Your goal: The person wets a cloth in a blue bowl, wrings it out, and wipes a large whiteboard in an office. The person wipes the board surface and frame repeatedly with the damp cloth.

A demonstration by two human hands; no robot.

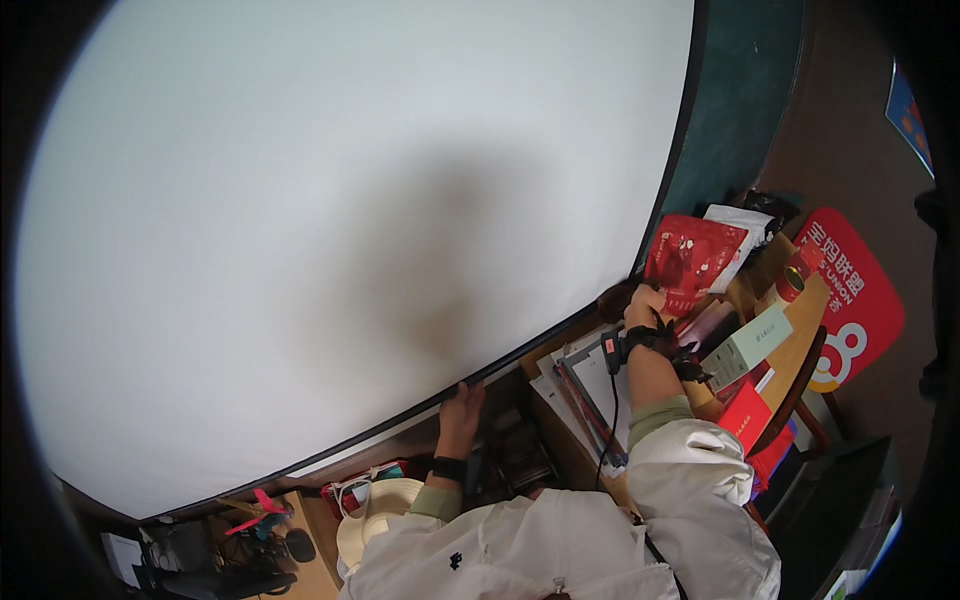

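A large white projection screen with a black lower bar hangs before me, tilted in the view. My left hand is raised to that bar, its fingertips at the bar's edge; whether it grips is unclear. At the screen's lower right corner, my right hand has its fingers bent beside a red pouch. Its fingertips are partly hidden, so I cannot tell whether they hold the pouch or the bar end. A dark brown rounded object sits just left of that hand.
Right, a wooden desk bears a pale green box, a red box, an open can and papers. Behind it is a red chair back. Lower left are a straw hat, cables and a pink pinwheel-like item.
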